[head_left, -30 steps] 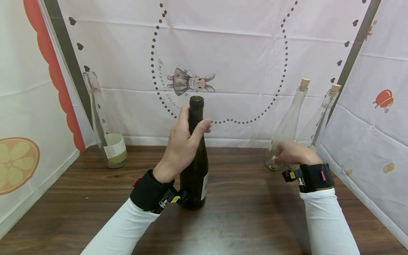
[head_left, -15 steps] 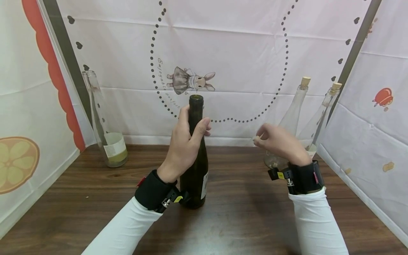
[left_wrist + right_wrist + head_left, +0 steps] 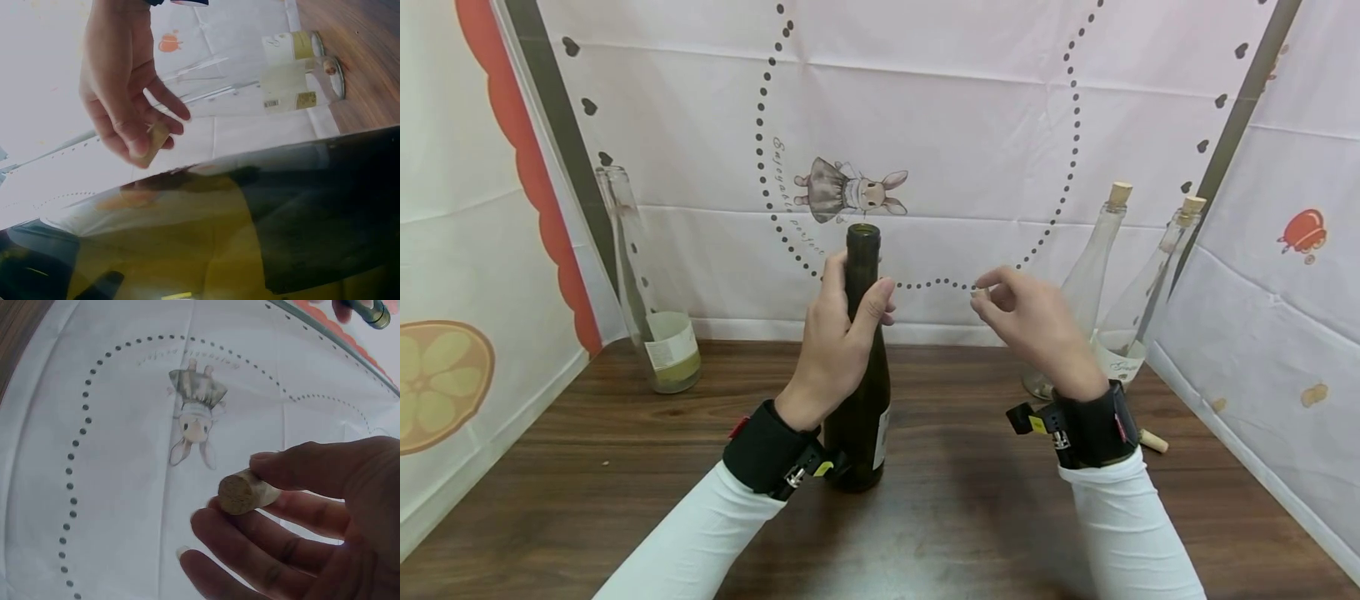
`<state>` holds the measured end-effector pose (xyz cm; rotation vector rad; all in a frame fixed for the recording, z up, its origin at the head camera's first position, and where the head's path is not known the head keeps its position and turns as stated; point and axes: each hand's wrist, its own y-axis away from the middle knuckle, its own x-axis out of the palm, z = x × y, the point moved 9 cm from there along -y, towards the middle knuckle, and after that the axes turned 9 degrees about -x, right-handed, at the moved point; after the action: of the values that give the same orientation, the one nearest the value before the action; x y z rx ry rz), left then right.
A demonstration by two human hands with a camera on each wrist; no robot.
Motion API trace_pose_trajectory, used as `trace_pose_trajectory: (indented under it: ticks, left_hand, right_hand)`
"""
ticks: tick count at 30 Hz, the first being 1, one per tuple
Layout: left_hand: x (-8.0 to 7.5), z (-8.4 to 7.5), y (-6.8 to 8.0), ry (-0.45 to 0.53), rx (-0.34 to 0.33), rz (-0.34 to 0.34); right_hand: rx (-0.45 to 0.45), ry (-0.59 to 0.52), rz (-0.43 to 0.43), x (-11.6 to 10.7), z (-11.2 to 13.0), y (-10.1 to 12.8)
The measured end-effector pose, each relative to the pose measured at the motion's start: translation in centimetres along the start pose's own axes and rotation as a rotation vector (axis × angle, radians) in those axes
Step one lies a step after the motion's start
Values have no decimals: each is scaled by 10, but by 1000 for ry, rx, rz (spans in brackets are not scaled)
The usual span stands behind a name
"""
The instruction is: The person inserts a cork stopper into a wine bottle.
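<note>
Dark bottle point(image 3: 859, 367) upright on the table point(image 3: 962, 517), open at the mouth, taken as landmark. Left hand point(image 3: 835, 342) wrapped around its neck, thumb on one side, fingers curled round the other, grip firm. Right hand point(image 3: 1033, 321) in the air to the right of the bottle, apart from it, about level with the neck. Cork point(image 3: 240, 492) pinched there between thumb and fingertips, other fingers loosely bent below it; also seen in the left wrist view point(image 3: 153, 142). Cork not touching the bottle, well short of the mouth.

Further right of the bottle, near the back corner, two clear bottles point(image 3: 1086, 287), each closed with a cork. Another loose cork point(image 3: 1152, 441) lying on the table, right of the bottle, behind the right wrist. Far left of the bottle, one clear open bottle point(image 3: 651, 333) with a pale label, by the backdrop point(image 3: 940, 125).
</note>
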<state>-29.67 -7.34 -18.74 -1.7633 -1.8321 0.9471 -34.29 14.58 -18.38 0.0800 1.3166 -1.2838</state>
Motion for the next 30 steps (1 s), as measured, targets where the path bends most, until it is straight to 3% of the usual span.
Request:
trace_pose_trajectory:
  ticks: [13, 21, 30]
  left_hand:
    - [3, -4, 0, 40, -34, 37]
    - [8, -13, 3, 55, -2, 77]
    - [18, -28, 11, 55, 40, 123]
  right_hand:
    - [-77, -92, -220, -18, 30, -11]
    - [-166, -130, -367, -34, 48, -6]
    - [-245, -174, -447, -45, 65, 1]
